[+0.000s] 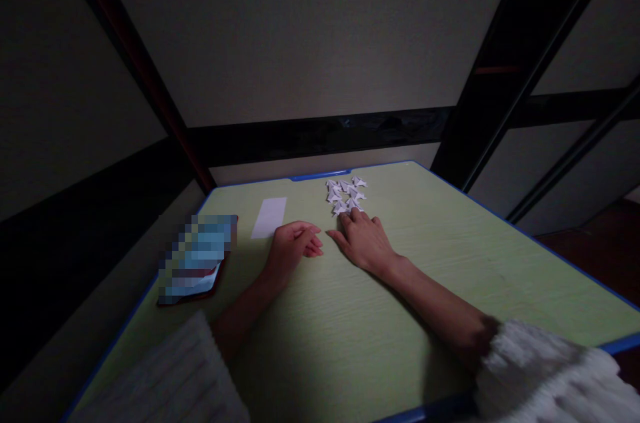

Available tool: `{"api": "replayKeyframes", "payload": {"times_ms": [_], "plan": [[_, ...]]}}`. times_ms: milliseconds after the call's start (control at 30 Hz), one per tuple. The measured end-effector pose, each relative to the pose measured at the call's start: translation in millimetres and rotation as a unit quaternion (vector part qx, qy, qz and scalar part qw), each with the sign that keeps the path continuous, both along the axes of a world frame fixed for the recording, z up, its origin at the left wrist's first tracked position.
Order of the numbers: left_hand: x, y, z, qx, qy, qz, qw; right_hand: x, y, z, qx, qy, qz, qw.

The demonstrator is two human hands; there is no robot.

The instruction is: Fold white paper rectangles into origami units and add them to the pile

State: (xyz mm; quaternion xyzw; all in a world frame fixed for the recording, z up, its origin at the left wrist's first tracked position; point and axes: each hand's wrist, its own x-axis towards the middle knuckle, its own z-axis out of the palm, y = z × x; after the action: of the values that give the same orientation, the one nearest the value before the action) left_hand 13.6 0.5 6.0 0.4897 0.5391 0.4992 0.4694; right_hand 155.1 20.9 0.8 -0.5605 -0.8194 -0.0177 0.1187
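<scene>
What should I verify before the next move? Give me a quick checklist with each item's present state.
1. Left hand free: ok, loosely curled, with nothing visible in it.
2. Right hand clear of the folded paper pieces: not ok, its fingertips are at the cluster's near edge.
3. White paper strip flat on the table: ok, though the left hand is right by its near end.
4. Sleeves clear of the paper: ok, both are well back.
5. Screen of the tablet-like device readable: cannot tell, it is pixelated.
</scene>
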Motion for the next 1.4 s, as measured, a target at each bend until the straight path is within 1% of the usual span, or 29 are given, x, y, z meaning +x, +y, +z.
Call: {"api": "replayKeyframes", "payload": {"times_ms": [167,233,333,433,533,633,700,767,967,1067,1133,1200,1300,1400], "plan": [[0.6,-0.5,0.6,-0.001,0.002,0.002,1.000,6.9,9.6,1.5,0.000,0.000,-0.034,0.999],[0.8,-0.1,0.6,-0.001,0.002,0.002,1.000,8.3,8.8,2.7,0.005,-0.001,-0.019,1.000],[0.8,0.6,0.3,-0.007,-0.003,-0.004,1.000,8.3,5.4,3.9,0.010,0.005,0.025,1.000],[0.6,0.7,0.2,-0.008,-0.005,-0.005,1.000,7.4,4.5,4.3,0.029,0.034,0.049,0.998],[0.9,0.1,0.5,-0.005,-0.003,-0.004,1.000,8.6,7.7,4.2,0.057,0.073,0.050,0.994],[1.6,-0.6,1.1,-0.001,0.002,-0.006,1.000,11.6,11.7,3.4,0.074,0.083,0.028,0.993],[2.0,-0.9,1.4,-0.001,0.006,-0.008,1.000,12.9,12.3,2.6,0.058,0.065,0.021,0.996],[2.1,-0.9,1.6,-0.002,0.008,-0.009,1.000,12.5,10.7,2.3,0.037,0.045,0.028,0.998],[1.8,-1.1,3.1,-0.004,0.009,-0.006,1.000,8.3,2.7,8.1,0.024,0.046,0.078,0.996],[2.0,-1.6,3.5,-0.004,0.008,-0.007,1.000,11.8,6.4,8.4,0.011,0.059,0.062,0.996],[1.7,-1.9,3.2,-0.003,0.008,-0.010,1.000,15.3,11.4,5.6,0.018,0.080,0.031,0.996],[1.2,-1.9,2.5,-0.002,0.008,-0.013,1.000,17.8,15.9,1.5,0.018,0.099,0.019,0.995],[0.4,-1.5,1.6,-0.001,0.005,-0.014,1.000,18.1,18.0,-2.5,0.027,0.114,0.033,0.993],[0.1,-1.4,1.3,-0.001,0.004,-0.016,1.000,16.7,16.5,-1.8,0.022,0.114,0.044,0.992]]}}
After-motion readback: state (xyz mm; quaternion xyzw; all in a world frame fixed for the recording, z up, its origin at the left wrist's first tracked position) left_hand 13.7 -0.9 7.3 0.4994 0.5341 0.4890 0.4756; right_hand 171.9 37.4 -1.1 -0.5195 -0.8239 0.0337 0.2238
